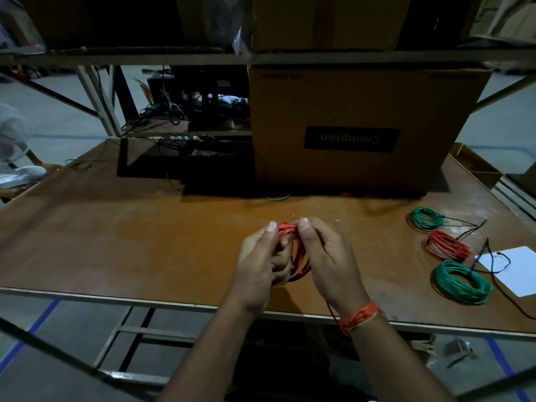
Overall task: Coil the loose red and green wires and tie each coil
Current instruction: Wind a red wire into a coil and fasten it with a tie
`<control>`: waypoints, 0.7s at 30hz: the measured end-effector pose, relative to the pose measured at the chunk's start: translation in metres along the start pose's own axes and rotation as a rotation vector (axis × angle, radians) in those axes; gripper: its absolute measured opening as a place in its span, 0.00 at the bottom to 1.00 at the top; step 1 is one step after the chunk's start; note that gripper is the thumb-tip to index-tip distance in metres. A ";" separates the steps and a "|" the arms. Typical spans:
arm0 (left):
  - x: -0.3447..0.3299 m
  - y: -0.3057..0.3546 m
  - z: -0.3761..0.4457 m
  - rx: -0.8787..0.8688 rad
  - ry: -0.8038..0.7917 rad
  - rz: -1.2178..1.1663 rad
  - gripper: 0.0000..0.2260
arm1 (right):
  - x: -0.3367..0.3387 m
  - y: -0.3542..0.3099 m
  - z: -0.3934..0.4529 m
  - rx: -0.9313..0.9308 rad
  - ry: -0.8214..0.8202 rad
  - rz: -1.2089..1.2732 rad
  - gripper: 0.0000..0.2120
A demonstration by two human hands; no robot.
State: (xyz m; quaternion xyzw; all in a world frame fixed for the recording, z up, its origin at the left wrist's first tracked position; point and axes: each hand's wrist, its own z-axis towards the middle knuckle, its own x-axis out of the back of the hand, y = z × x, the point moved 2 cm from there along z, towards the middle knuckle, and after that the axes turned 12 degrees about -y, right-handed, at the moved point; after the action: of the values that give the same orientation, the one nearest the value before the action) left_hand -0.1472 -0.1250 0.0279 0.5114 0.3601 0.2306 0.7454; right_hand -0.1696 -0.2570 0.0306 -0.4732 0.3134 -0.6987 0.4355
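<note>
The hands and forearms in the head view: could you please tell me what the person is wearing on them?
Both forearms are bare, with no sleeves in view and no gloves. The right hand has an orange thread band tied round its wrist, with a thin loose strand hanging from it. The left hand and its wrist carry nothing.

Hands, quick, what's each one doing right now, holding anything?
Left hand: closed, pinching the red wire coil near its top.
Right hand: closed, pinching the same coil's top from the other side.
</note>
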 end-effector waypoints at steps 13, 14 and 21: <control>-0.009 0.001 0.001 0.070 -0.006 -0.164 0.18 | -0.008 -0.002 0.003 -0.023 0.119 -0.063 0.25; -0.010 0.001 0.001 0.081 0.005 -0.149 0.18 | -0.008 -0.001 0.002 -0.024 0.143 -0.071 0.25; -0.009 -0.003 0.000 0.190 0.141 -0.112 0.19 | -0.013 0.005 0.000 -0.008 0.184 -0.237 0.25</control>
State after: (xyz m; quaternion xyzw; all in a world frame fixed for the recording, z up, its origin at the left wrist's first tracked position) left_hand -0.1533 -0.1324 0.0277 0.5414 0.4597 0.1886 0.6782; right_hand -0.1658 -0.2477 0.0218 -0.4425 0.2970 -0.7843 0.3176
